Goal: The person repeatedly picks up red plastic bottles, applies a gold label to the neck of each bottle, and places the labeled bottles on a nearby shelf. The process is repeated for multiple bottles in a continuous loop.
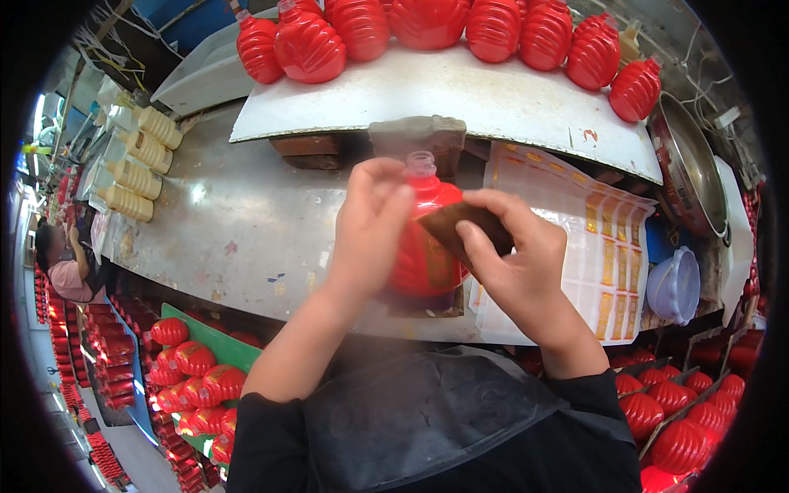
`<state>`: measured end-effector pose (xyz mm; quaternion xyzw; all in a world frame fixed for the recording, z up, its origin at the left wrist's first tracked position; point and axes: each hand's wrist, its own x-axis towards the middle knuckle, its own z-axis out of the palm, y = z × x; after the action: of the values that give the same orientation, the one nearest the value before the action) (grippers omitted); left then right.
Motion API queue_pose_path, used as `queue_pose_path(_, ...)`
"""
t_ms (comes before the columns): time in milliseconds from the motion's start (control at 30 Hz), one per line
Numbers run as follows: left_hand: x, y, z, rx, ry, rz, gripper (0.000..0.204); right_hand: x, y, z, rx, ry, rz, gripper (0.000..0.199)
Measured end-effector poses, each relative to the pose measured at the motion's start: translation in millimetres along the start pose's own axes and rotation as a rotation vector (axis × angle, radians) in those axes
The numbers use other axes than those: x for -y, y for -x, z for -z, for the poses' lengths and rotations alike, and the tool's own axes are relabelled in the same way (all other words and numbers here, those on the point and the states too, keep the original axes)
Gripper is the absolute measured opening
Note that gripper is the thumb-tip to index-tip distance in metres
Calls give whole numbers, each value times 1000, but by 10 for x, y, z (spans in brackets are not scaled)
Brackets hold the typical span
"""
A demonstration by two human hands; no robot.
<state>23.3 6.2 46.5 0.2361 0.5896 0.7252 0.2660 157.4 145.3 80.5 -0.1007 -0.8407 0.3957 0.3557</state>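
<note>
A red, rounded plastic bottle (pixel 411 275) with a clear threaded neck stands in front of me, a gold-coloured label on its near side. My left hand (pixel 368 226) is at the bottle's left, fingers loosely curved beside the neck and thumb apart from them. It is slightly blurred, and I cannot tell whether it touches the bottle. In my right hand (pixel 526 259) a flat dark-brown piece, like a scraper (pixel 464 230), is pinched between thumb and fingers. Its edge lies over the bottle's right side, hiding part of it.
Red bottles (pixel 310 48) line a white board (pixel 394 97) at the back. Label sheets (pixel 567 246) lie right of the bottle. Cream bottles (pixel 136 177) stand at left, a lilac basin (pixel 675 286) at right. Below the table are more red bottles (pixel 195 359). A person (pixel 67 267) sits far left.
</note>
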Motion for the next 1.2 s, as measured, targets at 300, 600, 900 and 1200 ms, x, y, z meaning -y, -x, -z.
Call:
queue_pose_path(300, -10, -154, 31, 37, -234, -82, 62, -49, -133, 17, 0, 180, -65, 18)
queue_pose_path(600, -299, -341, 199, 35, -521, -183, 25, -5, 54, -67, 195, 243, 661, 28)
queue_pose_path(900, -285, -274, 270, -43, -742, -530, 20, 120, 18, -92, 191, 266, 520, 34)
queue_pose_path(1200, -219, 403, 351, -99, -727, -768, 15, -528, -296, 132, 101, -130, -322, 31)
